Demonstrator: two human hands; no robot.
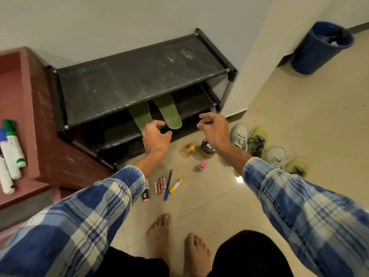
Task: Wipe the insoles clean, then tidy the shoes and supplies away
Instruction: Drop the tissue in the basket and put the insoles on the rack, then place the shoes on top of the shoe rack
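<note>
On the middle shelf of the black shoe rack [139, 76], at its front edge — two green insoles [170, 113], side by side, rounded ends overhanging the edge toward the person.

Handling, as judged: light, thin and flexible, likely to droop if held by one tip. Best taken at the overhanging end, thumb on top and fingers beneath.

Left hand [156, 135]: reached forward over the end of the insole nearer the rack's left end, fingers loosely curved, holding nothing; whether it touches cannot be told.

Right hand [214, 127]: raised near the shelf's front right corner, fingers loosely curled, empty.

Shoes [257, 140] — four — on the floor by the rack's right end; jars [207, 149] just beside them.
</note>
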